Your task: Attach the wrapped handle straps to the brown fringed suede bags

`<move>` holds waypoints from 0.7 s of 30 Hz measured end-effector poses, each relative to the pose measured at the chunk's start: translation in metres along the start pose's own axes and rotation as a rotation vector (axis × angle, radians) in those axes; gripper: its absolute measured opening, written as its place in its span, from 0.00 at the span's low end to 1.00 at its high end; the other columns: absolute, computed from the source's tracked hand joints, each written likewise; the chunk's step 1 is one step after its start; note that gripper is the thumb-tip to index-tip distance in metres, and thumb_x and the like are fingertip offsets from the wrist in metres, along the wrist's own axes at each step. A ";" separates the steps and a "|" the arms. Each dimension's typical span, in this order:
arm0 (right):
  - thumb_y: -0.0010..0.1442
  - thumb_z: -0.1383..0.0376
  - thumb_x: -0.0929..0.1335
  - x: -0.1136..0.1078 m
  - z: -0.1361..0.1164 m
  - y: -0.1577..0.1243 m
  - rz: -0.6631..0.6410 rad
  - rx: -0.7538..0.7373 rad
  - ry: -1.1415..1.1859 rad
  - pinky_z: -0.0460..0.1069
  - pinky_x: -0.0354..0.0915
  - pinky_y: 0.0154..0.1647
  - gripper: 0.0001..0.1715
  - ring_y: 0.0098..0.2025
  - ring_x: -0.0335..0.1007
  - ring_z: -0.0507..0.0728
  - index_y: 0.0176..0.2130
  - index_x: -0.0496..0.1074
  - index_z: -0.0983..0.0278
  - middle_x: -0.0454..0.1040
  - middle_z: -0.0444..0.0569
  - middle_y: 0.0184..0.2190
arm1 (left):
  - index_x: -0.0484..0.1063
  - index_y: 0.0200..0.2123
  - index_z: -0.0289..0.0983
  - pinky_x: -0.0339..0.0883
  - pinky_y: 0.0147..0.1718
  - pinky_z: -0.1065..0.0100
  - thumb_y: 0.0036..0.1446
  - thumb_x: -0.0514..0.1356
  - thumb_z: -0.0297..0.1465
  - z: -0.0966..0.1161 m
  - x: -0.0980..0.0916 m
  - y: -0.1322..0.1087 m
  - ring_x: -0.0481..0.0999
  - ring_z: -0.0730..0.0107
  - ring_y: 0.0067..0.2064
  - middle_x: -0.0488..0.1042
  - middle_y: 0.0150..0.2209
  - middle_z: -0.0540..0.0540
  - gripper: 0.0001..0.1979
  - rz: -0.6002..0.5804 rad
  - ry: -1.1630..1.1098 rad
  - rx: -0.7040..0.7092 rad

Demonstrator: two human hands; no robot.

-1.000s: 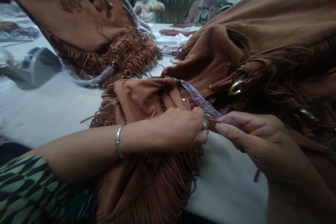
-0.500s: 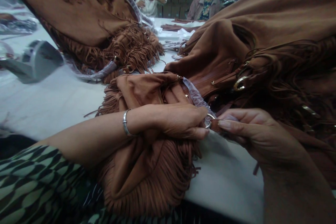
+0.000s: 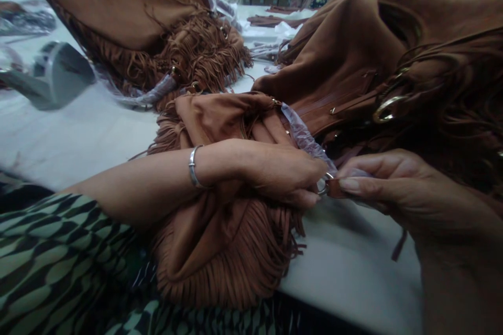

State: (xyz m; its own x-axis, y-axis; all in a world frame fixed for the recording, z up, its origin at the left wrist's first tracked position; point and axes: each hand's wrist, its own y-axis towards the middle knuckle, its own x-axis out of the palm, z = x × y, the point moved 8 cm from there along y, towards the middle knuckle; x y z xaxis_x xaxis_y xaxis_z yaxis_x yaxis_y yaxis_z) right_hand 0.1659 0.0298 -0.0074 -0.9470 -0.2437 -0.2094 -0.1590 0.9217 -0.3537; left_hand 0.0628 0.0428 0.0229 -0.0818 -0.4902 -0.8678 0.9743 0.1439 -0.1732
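Note:
A brown suede fringed bag [image 3: 220, 241] lies in front of me on the white table [image 3: 78, 136]. My left hand [image 3: 283, 172], a silver bangle on its wrist, rests across the bag and pinches a metal ring [image 3: 323, 184] at the bag's strap end. My right hand [image 3: 385, 188] pinches the brown leather strap tab [image 3: 335, 187] joined to that ring. A plastic-wrapped strap [image 3: 304, 138] runs from the ring up to the bag's top.
A large brown suede bag [image 3: 393, 52] with gold rings fills the right side. Another fringed bag [image 3: 157, 26] lies at the upper left. A grey tool [image 3: 55, 73] sits at the far left. Other people sit at the table's far end.
Both hands and the ring have shifted slightly right, still pinched together. The view has tilted down, so the bags and people at the back sit higher in the picture.

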 end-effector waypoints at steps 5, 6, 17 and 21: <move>0.48 0.56 0.72 -0.004 -0.002 -0.001 0.094 -0.010 0.147 0.46 0.41 0.19 0.19 0.19 0.46 0.47 0.18 0.68 0.66 0.56 0.42 0.15 | 0.63 0.36 0.35 0.57 0.24 0.69 0.62 0.52 0.40 -0.008 -0.008 -0.005 0.69 0.68 0.27 0.71 0.29 0.46 0.13 0.190 0.004 -0.063; 0.48 0.56 0.72 -0.005 -0.003 -0.002 0.105 -0.011 0.156 0.46 0.40 0.19 0.20 0.18 0.45 0.47 0.18 0.67 0.66 0.55 0.42 0.15 | 0.63 0.38 0.35 0.57 0.24 0.69 0.61 0.53 0.42 -0.010 -0.009 -0.007 0.70 0.67 0.27 0.71 0.29 0.46 0.15 0.229 0.000 -0.089; 0.47 0.57 0.73 -0.016 -0.009 -0.007 0.139 -0.045 0.068 0.45 0.40 0.18 0.15 0.18 0.47 0.46 0.22 0.73 0.67 0.57 0.42 0.15 | 0.61 0.42 0.34 0.65 0.26 0.65 0.63 0.48 0.42 -0.005 -0.006 -0.009 0.74 0.61 0.29 0.72 0.30 0.44 0.16 0.278 0.055 -0.239; 0.47 0.55 0.73 -0.014 -0.015 -0.010 0.199 -0.056 0.018 0.44 0.40 0.17 0.18 0.17 0.46 0.46 0.21 0.72 0.67 0.57 0.41 0.14 | 0.62 0.37 0.35 0.67 0.26 0.61 0.63 0.43 0.47 -0.007 -0.006 -0.013 0.74 0.56 0.30 0.72 0.29 0.43 0.21 0.306 0.145 -0.377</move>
State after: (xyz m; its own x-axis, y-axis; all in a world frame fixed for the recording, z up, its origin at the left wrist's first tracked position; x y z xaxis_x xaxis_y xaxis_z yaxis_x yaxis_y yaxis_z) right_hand 0.1768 0.0281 0.0125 -0.9659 -0.0500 -0.2540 0.0172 0.9667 -0.2555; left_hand 0.0489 0.0496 0.0276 0.1414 -0.2561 -0.9562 0.8165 0.5763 -0.0336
